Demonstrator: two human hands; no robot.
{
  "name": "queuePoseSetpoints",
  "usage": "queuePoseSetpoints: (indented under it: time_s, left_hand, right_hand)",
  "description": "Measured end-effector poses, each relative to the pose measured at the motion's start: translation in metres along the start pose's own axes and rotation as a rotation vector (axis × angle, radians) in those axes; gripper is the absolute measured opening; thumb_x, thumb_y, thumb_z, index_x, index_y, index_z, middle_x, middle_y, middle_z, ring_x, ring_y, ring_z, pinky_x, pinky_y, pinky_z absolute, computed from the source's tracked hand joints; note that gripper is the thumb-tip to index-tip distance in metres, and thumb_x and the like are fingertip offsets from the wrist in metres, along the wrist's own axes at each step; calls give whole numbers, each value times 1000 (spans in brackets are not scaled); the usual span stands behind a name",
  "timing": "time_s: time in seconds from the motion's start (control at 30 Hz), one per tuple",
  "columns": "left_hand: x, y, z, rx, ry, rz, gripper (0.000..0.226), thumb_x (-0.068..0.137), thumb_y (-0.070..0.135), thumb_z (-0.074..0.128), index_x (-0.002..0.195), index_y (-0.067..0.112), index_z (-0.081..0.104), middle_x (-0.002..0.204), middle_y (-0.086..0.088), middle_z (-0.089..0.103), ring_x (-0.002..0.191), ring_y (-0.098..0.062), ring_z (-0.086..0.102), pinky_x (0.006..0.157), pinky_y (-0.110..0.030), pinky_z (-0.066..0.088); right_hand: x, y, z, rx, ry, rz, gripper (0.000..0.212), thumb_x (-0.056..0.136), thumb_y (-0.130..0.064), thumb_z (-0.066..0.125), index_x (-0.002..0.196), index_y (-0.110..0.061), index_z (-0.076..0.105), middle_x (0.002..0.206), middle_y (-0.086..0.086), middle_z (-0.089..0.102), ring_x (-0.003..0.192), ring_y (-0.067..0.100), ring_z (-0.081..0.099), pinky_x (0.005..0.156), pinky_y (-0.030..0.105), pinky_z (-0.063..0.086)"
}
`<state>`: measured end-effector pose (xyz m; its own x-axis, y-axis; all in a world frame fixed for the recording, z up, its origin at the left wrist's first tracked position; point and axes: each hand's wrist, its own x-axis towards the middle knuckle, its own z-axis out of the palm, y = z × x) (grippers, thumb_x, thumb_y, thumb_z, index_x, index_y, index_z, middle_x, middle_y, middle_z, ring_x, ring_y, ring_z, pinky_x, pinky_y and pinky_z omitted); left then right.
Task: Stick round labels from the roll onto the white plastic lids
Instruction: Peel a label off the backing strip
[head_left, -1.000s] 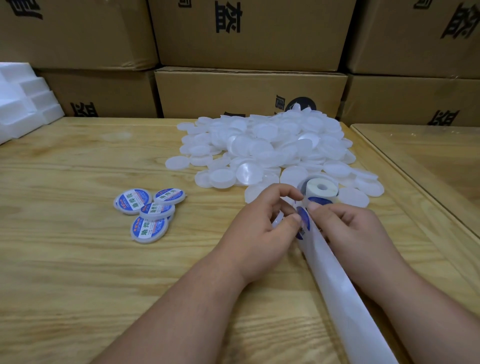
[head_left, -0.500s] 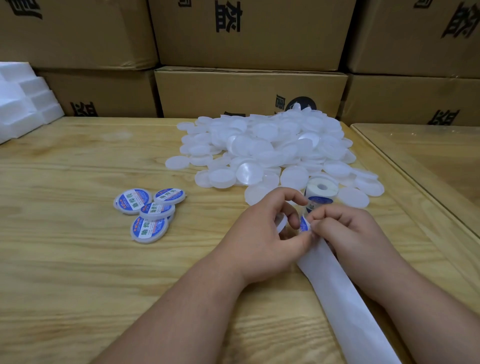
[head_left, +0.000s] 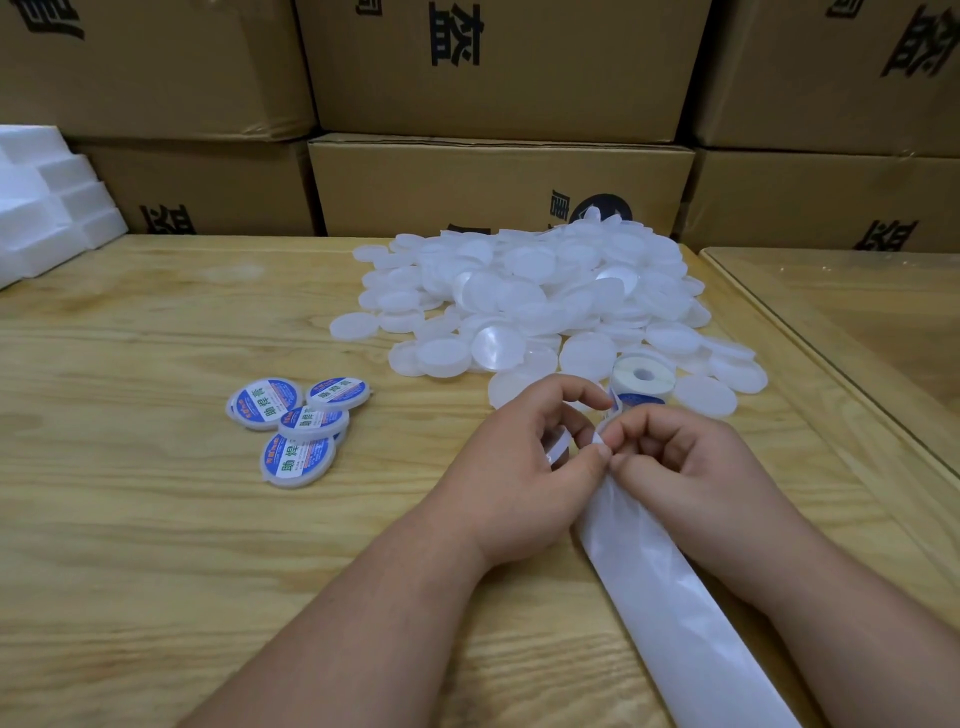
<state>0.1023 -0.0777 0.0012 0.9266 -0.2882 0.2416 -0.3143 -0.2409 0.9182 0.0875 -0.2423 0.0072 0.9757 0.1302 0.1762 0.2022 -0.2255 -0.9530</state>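
4 labelled lids (head_left: 296, 426) lie clustered at left on the wooden surface (head_left: 156, 545). Left hand (head_left: 511, 467), grip curled round 1 white lid (head_left: 557, 446), thumb meeting right hand (head_left: 691, 462), whose grip pinches the backing strip (head_left: 670, 613). Label roll (head_left: 643, 376) just beyond, against the unlabelled lid pile (head_left: 530, 296).

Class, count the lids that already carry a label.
4 labelled lids, clustered left of the hands: far-left, far-right, middle, nearest. The middle one may hide another.
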Motion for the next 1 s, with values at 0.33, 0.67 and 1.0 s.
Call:
queuePoseSetpoints:
  time_s: [0.33, 0.67, 1.0]
  left_hand:
    - [2, -2, -3, -145, 63, -11, 24, 87, 22, 59, 101, 41, 66, 80, 17, 61, 74, -7, 59, 71, -21, 51]
    - [10, 0, -14, -490, 355, -194, 24, 72, 20, 56, 77, 30, 77, 73, 5, 64, 56, -9, 51, 52, -22, 41]
    - [6, 6, -7, -323, 172, -128, 22, 75, 22, 57, 75, 29, 78, 76, 16, 69, 61, -7, 52, 57, -13, 43]
  right_hand:
    - [1, 0, -4, 81, -2, 17, 34, 69, -10, 49, 90, -33, 64, 68, 16, 44, 59, 24, 36, 55, 34, 33]
    - [1, 3, -2, 67, 101, -9, 31, 85, 3, 59, 78, -25, 69, 67, -6, 54, 57, 10, 41, 48, 16, 34]
    - [4, 8, 2, 3, 227, -197, 34, 86, 0, 75, 89, -33, 71, 75, -10, 61, 62, 7, 51, 54, 18, 43]
